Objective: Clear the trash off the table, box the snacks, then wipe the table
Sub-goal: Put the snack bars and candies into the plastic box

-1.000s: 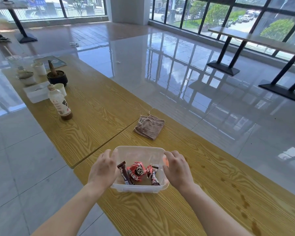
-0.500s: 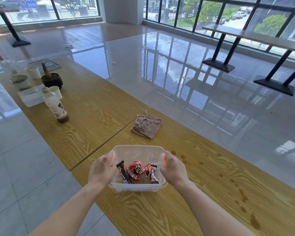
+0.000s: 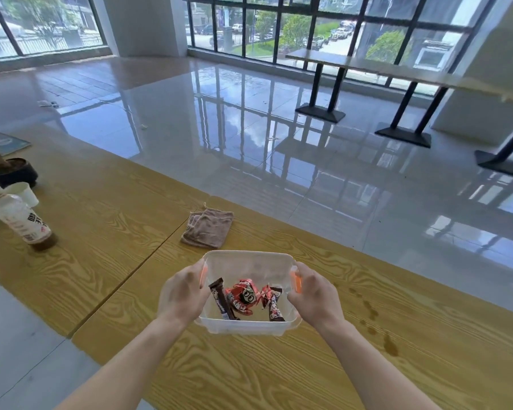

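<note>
Both hands grip a clear plastic box (image 3: 249, 328) by its short ends near the table's (image 3: 279, 374) near edge, the left hand (image 3: 182, 294) and right hand (image 3: 314, 294) each with fingers curled over an orange clip on the rim. Wrapped snacks (image 3: 243, 298) lie inside. A folded brown cloth (image 3: 208, 229) lies just beyond it toward the far edge, and a bottle (image 3: 21, 221) stands well off to the left.

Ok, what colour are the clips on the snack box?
Orange, on the clear snack box; right clip shows best in the head view.
</note>
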`<control>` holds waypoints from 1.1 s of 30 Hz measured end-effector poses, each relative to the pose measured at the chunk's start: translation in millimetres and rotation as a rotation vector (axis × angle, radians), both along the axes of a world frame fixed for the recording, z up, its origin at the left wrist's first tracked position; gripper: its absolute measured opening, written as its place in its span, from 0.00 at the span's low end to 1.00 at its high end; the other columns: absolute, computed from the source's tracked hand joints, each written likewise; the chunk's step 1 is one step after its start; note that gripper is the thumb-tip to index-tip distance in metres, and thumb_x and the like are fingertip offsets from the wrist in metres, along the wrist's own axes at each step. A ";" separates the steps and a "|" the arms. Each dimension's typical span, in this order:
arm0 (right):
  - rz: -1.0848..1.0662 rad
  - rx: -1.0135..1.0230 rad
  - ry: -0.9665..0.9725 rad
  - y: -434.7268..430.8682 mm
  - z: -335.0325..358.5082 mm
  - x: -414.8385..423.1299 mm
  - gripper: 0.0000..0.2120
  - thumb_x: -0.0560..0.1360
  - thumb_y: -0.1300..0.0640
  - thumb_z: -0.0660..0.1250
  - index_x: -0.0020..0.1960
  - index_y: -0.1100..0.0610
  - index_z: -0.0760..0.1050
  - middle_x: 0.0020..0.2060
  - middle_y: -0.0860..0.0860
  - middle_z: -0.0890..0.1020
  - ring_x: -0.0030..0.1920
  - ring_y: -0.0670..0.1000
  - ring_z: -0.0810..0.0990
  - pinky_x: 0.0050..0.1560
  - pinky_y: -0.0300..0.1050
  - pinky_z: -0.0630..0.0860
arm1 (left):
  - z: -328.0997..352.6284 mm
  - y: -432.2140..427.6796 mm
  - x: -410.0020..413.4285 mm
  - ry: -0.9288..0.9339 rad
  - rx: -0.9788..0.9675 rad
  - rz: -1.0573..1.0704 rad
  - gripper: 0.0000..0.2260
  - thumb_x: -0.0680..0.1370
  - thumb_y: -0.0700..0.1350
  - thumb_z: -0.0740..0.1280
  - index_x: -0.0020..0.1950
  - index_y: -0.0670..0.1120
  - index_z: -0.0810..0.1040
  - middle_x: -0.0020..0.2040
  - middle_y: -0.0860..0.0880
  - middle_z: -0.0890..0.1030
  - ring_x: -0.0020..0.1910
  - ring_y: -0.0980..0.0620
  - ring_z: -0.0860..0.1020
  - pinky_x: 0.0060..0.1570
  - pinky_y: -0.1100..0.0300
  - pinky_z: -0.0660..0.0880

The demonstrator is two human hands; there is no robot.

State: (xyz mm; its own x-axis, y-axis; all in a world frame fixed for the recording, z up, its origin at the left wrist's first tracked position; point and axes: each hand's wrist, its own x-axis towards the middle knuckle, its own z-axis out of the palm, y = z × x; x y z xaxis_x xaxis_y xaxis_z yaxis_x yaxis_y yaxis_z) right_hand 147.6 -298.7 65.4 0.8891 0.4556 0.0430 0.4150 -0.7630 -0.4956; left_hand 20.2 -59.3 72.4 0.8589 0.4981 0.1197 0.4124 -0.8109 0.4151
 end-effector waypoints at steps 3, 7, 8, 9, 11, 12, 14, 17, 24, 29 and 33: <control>-0.071 0.000 -0.005 -36.2 8.5 5.5 0.12 0.70 0.58 0.70 0.52 0.50 0.75 0.38 0.44 0.80 0.38 0.50 0.79 0.38 0.47 0.77 | 4.2 -28.8 23.4 -0.013 -0.009 -0.080 0.09 0.71 0.36 0.66 0.47 0.47 0.72 0.35 0.51 0.76 0.34 0.46 0.76 0.31 0.54 0.70; -0.164 -0.010 -0.009 -88.0 14.9 14.4 0.14 0.70 0.58 0.71 0.54 0.49 0.74 0.38 0.45 0.80 0.38 0.52 0.79 0.35 0.44 0.72 | 7.4 -72.2 56.7 -0.021 -0.008 -0.179 0.09 0.72 0.35 0.66 0.49 0.46 0.74 0.36 0.49 0.78 0.33 0.47 0.77 0.31 0.56 0.69; -0.186 -0.011 -0.010 -101.5 16.0 16.5 0.14 0.70 0.58 0.71 0.53 0.49 0.74 0.38 0.45 0.80 0.38 0.52 0.78 0.33 0.42 0.69 | 7.2 -83.1 65.1 -0.030 -0.006 -0.201 0.08 0.73 0.35 0.66 0.48 0.46 0.74 0.35 0.50 0.77 0.33 0.47 0.76 0.31 0.56 0.68; -0.211 -0.014 -0.010 -115.2 17.3 18.5 0.12 0.69 0.57 0.71 0.51 0.49 0.74 0.36 0.45 0.79 0.37 0.52 0.78 0.32 0.40 0.66 | 6.8 -94.5 73.6 -0.036 0.002 -0.224 0.06 0.74 0.36 0.66 0.47 0.46 0.74 0.35 0.50 0.77 0.33 0.47 0.76 0.31 0.55 0.67; -0.266 -0.026 -0.007 -142.6 19.2 22.1 0.10 0.69 0.57 0.70 0.48 0.49 0.73 0.34 0.44 0.77 0.36 0.52 0.77 0.30 0.38 0.63 | 6.0 -118.3 90.6 -0.042 0.018 -0.276 0.05 0.76 0.38 0.64 0.50 0.46 0.75 0.35 0.50 0.77 0.33 0.46 0.76 0.31 0.55 0.67; -0.294 -0.027 -0.007 -156.4 19.5 23.9 0.10 0.69 0.57 0.70 0.47 0.48 0.72 0.33 0.44 0.76 0.35 0.52 0.76 0.30 0.38 0.63 | 5.7 -130.9 99.1 -0.044 0.019 -0.305 0.07 0.76 0.38 0.63 0.52 0.47 0.75 0.35 0.50 0.77 0.34 0.46 0.76 0.32 0.55 0.68; -0.352 -0.027 -0.006 -184.4 19.8 28.2 0.11 0.69 0.58 0.70 0.46 0.47 0.70 0.33 0.44 0.76 0.35 0.53 0.75 0.30 0.42 0.64 | 5.9 -156.5 115.8 -0.050 0.003 -0.355 0.10 0.76 0.38 0.63 0.55 0.47 0.76 0.35 0.50 0.77 0.33 0.46 0.76 0.31 0.54 0.69; -0.425 -0.040 -0.005 -228.4 18.3 37.3 0.11 0.70 0.58 0.69 0.47 0.48 0.70 0.34 0.46 0.77 0.35 0.53 0.76 0.30 0.42 0.64 | 5.6 -197.2 141.1 -0.042 -0.039 -0.415 0.10 0.74 0.36 0.63 0.54 0.46 0.76 0.35 0.49 0.77 0.34 0.45 0.77 0.32 0.53 0.73; -0.590 -0.029 -0.019 -330.7 8.7 65.8 0.05 0.77 0.53 0.64 0.43 0.48 0.69 0.31 0.44 0.74 0.35 0.55 0.73 0.31 0.44 0.62 | 2.5 -303.0 197.5 -0.011 -0.100 -0.546 0.12 0.71 0.38 0.62 0.44 0.56 0.67 0.32 0.53 0.74 0.33 0.44 0.73 0.28 0.55 0.62; -0.649 -0.038 -0.007 -393.6 2.8 91.8 0.06 0.80 0.53 0.60 0.44 0.50 0.68 0.33 0.45 0.75 0.37 0.55 0.75 0.30 0.43 0.62 | -3.6 -367.2 233.4 0.013 -0.108 -0.584 0.13 0.68 0.38 0.63 0.48 0.54 0.71 0.30 0.53 0.73 0.29 0.49 0.71 0.25 0.57 0.61; -0.681 -0.026 0.009 -432.5 -2.3 113.3 0.07 0.81 0.52 0.58 0.45 0.52 0.70 0.36 0.47 0.76 0.39 0.56 0.76 0.34 0.46 0.65 | -9.0 -410.5 261.9 0.026 -0.129 -0.596 0.14 0.69 0.38 0.64 0.40 0.56 0.63 0.29 0.54 0.72 0.28 0.50 0.70 0.24 0.57 0.58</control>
State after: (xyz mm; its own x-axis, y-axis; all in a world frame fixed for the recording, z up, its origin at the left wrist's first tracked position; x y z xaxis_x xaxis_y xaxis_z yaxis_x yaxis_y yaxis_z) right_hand 261.0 -731.2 63.2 0.9782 -0.2055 0.0306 -0.1667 -0.8641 -0.4750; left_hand 282.1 -469.8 63.4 0.9960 -0.0598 0.0658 -0.0854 -0.8494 0.5209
